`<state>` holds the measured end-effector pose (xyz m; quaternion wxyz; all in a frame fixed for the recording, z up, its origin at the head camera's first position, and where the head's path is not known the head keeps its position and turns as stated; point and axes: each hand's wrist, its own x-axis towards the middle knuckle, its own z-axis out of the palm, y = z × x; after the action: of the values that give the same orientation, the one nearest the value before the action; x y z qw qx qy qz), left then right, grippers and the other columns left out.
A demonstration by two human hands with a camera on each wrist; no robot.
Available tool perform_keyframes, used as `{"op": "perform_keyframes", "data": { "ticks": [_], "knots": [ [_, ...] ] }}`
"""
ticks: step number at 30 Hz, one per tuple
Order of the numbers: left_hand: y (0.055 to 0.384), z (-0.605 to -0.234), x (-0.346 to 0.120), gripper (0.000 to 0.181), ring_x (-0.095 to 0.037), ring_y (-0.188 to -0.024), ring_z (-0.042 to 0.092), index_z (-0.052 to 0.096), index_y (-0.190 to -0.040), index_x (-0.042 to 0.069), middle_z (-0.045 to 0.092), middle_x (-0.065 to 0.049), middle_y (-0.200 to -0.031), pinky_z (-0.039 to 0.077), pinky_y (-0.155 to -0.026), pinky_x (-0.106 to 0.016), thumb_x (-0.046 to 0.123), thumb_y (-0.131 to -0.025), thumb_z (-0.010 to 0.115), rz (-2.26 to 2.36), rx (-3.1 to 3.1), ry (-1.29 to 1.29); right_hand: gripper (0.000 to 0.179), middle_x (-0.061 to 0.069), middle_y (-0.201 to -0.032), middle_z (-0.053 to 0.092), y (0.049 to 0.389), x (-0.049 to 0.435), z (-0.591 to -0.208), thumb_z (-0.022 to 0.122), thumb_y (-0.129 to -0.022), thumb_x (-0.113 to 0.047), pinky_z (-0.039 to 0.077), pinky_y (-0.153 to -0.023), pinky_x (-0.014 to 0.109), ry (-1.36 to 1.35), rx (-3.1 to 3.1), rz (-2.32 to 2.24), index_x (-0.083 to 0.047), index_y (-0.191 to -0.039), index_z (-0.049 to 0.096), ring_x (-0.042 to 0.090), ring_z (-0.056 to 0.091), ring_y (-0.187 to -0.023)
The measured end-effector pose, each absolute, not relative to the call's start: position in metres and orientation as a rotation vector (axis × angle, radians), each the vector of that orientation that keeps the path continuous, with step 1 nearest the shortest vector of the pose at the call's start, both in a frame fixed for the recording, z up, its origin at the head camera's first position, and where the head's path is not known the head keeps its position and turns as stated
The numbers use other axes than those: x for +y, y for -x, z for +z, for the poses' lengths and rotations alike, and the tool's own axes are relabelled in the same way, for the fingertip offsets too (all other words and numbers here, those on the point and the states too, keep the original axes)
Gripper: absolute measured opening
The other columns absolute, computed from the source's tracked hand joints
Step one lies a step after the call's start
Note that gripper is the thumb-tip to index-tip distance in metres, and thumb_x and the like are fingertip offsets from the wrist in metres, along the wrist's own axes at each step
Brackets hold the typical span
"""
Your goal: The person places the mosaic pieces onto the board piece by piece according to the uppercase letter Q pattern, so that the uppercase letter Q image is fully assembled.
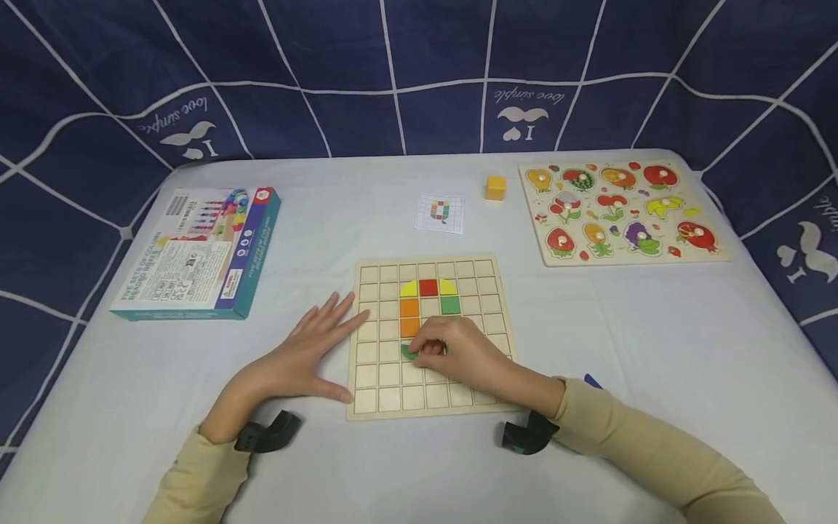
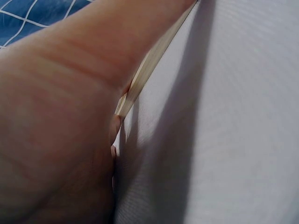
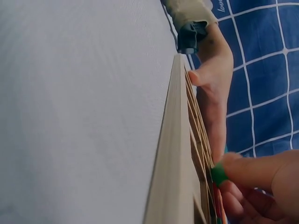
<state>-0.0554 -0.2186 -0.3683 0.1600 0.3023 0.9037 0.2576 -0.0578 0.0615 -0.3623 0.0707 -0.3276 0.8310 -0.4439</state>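
Note:
A wooden grid board [image 1: 382,397] lies flat on the white table. In its cells sit two yellow curved tiles [image 1: 409,289], a red square tile [image 1: 428,288], two orange square tiles [image 1: 409,308] and a green square tile [image 1: 450,305]. My right hand [image 1: 461,356] pinches a green curved tile [image 1: 408,352] at a cell below the orange ones; the right wrist view shows this green tile [image 3: 218,174] at the fingertips. Spread with straight fingers, my left hand [image 1: 308,356] touches the board's left edge. Part of the board is hidden beneath my right hand.
A small pattern card [image 1: 440,214] lies beyond the board, with a yellow block [image 1: 495,188] near it. To the right is a fruit puzzle board [image 1: 615,211]; a boxed bead set [image 1: 196,255] lies left. A blue piece [image 1: 592,380] peeks out by my right sleeve.

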Motion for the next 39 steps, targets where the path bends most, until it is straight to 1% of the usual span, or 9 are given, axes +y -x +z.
{"op": "perform_keyframes", "data": {
  "ticks": [6, 12, 18, 22, 25, 28, 31, 34, 39],
  "knots": [
    [0.057, -0.369, -0.218, 0.116, -0.026, -0.139, -0.012, 0.021, -0.15, 0.019, 0.0, -0.007, -0.156, -0.004, -0.108, -0.05, 0.069, -0.059, 0.072, 0.726, 2.579, -0.858, 0.017, -0.009, -0.079, 0.06, 0.058, 0.062, -0.361, 0.078, -0.074, 0.001, 0.047, -0.059, 0.019, 0.961, 2.554, -1.296, -0.01, -0.085, 0.071, 0.006, 0.052, -0.067],
    [0.058, -0.37, -0.216, 0.115, -0.026, -0.139, -0.011, 0.021, -0.15, 0.02, 0.0, -0.007, -0.156, -0.004, -0.108, -0.05, 0.068, -0.06, 0.073, 0.737, 2.576, -0.87, 0.023, -0.006, -0.08, 0.059, 0.058, 0.064, -0.36, 0.079, -0.073, -0.001, 0.047, -0.061, 0.02, 0.938, 2.537, -1.29, -0.009, -0.093, 0.071, 0.006, 0.051, -0.069],
    [0.059, -0.37, -0.214, 0.115, -0.026, -0.139, -0.011, 0.022, -0.15, 0.019, 0.001, -0.007, -0.156, -0.005, -0.108, -0.05, 0.066, -0.06, 0.074, 0.754, 2.565, -0.873, 0.019, -0.005, -0.081, 0.061, 0.064, 0.078, -0.347, 0.078, -0.075, -0.004, 0.048, -0.062, 0.021, 0.922, 2.587, -1.359, -0.008, -0.093, 0.071, 0.005, 0.053, -0.068],
    [0.059, -0.371, -0.212, 0.115, -0.026, -0.139, -0.011, 0.022, -0.15, 0.018, 0.001, -0.007, -0.156, -0.005, -0.108, -0.05, 0.066, -0.059, 0.074, 0.756, 2.561, -0.873, 0.018, 0.0, -0.084, 0.064, 0.067, 0.111, -0.332, 0.076, -0.076, 0.0, 0.05, -0.065, 0.025, 0.877, 2.614, -1.435, -0.005, -0.093, 0.071, 0.009, 0.055, -0.07],
    [0.059, -0.372, -0.211, 0.115, -0.026, -0.139, -0.011, 0.022, -0.15, 0.018, 0.001, -0.007, -0.156, -0.005, -0.108, -0.05, 0.065, -0.059, 0.075, 0.761, 2.559, -0.875, 0.018, -0.002, -0.084, 0.063, 0.064, 0.147, -0.324, 0.075, -0.077, 0.001, 0.051, -0.069, 0.025, 0.796, 2.642, -1.435, -0.005, -0.093, 0.071, 0.012, 0.055, -0.071],
    [0.059, -0.372, -0.212, 0.116, -0.027, -0.139, -0.011, 0.022, -0.15, 0.018, 0.001, -0.009, -0.156, -0.004, -0.108, -0.051, 0.064, -0.059, 0.076, 0.769, 2.556, -0.887, 0.018, -0.005, -0.084, 0.063, 0.057, 0.188, -0.326, 0.075, -0.078, -0.001, 0.05, -0.07, 0.022, 0.735, 2.677, -1.373, -0.007, -0.094, 0.07, 0.012, 0.054, -0.072],
    [0.058, -0.37, -0.213, 0.116, -0.028, -0.139, -0.011, 0.021, -0.15, 0.018, 0.001, -0.009, -0.156, -0.004, -0.107, -0.051, 0.063, -0.058, 0.076, 0.766, 2.559, -0.882, 0.02, -0.007, -0.085, 0.063, 0.046, 0.224, -0.333, 0.075, -0.077, -0.002, 0.048, -0.068, 0.019, 0.714, 2.699, -1.284, -0.01, -0.095, 0.07, 0.011, 0.054, -0.072],
    [0.057, -0.37, -0.216, 0.118, -0.028, -0.139, -0.011, 0.021, -0.151, 0.019, 0.0, -0.009, -0.156, -0.005, -0.108, -0.05, 0.066, -0.057, 0.075, 0.745, 2.569, -0.873, 0.022, -0.01, -0.081, 0.061, 0.035, 0.251, -0.342, 0.077, -0.075, -0.002, 0.046, -0.062, 0.018, 0.682, 2.723, -1.185, -0.012, -0.094, 0.07, 0.009, 0.052, -0.069],
    [0.056, -0.372, -0.219, 0.118, -0.028, -0.139, -0.011, 0.02, -0.151, 0.019, -0.001, -0.009, -0.156, -0.006, -0.108, -0.049, 0.067, -0.057, 0.074, 0.735, 2.584, -0.866, 0.025, -0.012, -0.078, 0.058, 0.016, 0.273, -0.354, 0.08, -0.071, -0.002, 0.044, -0.057, 0.018, 0.599, 2.761, -1.074, -0.014, -0.091, 0.071, 0.007, 0.051, -0.067]
  ]
}}
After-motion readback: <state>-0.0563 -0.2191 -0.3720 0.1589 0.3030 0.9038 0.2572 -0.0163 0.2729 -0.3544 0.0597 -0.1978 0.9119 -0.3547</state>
